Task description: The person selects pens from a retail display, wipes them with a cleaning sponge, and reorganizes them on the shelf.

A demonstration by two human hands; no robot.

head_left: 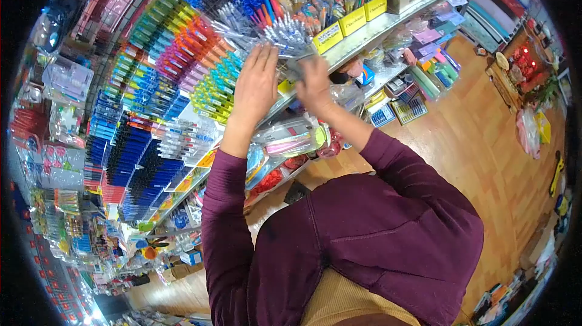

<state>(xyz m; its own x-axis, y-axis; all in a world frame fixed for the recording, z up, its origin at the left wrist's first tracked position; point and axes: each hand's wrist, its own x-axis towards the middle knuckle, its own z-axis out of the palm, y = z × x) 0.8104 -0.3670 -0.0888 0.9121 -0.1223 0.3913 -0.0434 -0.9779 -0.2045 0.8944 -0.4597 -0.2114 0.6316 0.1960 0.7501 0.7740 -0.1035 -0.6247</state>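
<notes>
My left hand (257, 83) lies with its fingers stretched out at the edge of the pen display, beside the clear and grey pens (239, 29). To its left are turquoise and yellow-green pens (218, 86). My right hand (315, 86) is smeared by motion at the shelf's front. Its fingers look curled at a dark grey, soft-looking piece (295, 70), whose kind I cannot make out. Just above it stand white-capped pens (288, 35) in a bunch. Blue pens (254, 0) fill the spot behind these.
Yellow boxes (353, 22) line the shelf edge (394, 26) to the right, with packed pens behind. Rows of dark blue pens (130, 156) lie at the left. Bagged goods (291, 141) hang or lie on lower shelves. Wooden floor (467, 162) spreads at the right.
</notes>
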